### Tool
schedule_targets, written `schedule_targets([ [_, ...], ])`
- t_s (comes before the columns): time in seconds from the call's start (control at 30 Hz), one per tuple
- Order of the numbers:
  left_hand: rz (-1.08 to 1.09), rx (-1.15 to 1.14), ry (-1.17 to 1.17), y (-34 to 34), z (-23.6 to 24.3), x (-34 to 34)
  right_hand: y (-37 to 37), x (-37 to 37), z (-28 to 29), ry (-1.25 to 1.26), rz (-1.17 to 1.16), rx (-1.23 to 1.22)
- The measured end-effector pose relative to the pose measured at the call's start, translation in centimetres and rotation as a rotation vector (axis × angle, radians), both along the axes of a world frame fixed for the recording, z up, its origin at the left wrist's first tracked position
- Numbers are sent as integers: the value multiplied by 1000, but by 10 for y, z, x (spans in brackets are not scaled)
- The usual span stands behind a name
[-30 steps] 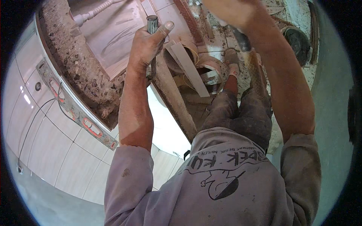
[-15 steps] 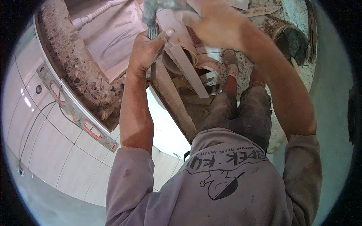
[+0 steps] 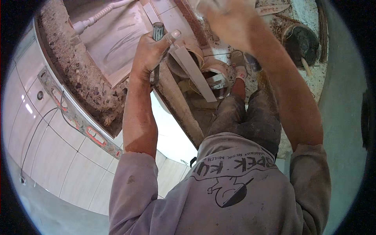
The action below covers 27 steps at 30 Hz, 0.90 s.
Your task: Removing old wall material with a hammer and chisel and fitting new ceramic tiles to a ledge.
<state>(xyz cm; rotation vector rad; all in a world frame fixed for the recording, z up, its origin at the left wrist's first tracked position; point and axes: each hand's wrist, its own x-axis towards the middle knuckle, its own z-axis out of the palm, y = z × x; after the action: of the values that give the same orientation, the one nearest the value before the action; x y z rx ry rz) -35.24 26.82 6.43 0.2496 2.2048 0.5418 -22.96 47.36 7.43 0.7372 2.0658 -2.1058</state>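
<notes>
My left hand (image 3: 150, 53) is closed round a steel chisel (image 3: 158, 32), thumb pointing up along its side. The ridged top end stands above my fist, and the shank comes out below it beside a raw concrete edge (image 3: 180, 94). My right hand (image 3: 225, 25) is raised at the top, to the right of the chisel and apart from it. Motion smears its fingers; the hammer seen in it earlier cannot be made out clearly now.
A spirit level (image 3: 78, 113) lies on the white tiles at left, beside rough broken concrete (image 3: 88, 74). A ribbed white pipe (image 3: 98, 15) runs at the upper left. A tile strip (image 3: 196, 74) leans across round containers; a black bucket (image 3: 300, 44) stands at the upper right.
The hammer head, at the chisel's top earlier, has come away from it. My right hand has lifted slightly up and right. My left hand stays on the chisel, almost unmoved.
</notes>
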Motion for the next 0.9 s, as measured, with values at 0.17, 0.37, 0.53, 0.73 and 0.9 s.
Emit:
schedule_targets([
  [0.17, -17, -1, -71, -1, -1, 3, 27, 15, -6, -106, 415, -171],
  [0.37, 29, 81, -43, -3, 2, 8, -16, 18, -63, 419, 179, 1005],
  [0.53, 54, 30, -61, -6, -4, 11, -29, 24, -63, 63, 162, 320],
  [0.73, 114, 21, -92, -19, -8, 14, -33, 21, -49, 127, 187, 484],
  [0.9, 53, 42, -110, -21, -11, 21, -22, 24, -52, 286, 101, 797],
])
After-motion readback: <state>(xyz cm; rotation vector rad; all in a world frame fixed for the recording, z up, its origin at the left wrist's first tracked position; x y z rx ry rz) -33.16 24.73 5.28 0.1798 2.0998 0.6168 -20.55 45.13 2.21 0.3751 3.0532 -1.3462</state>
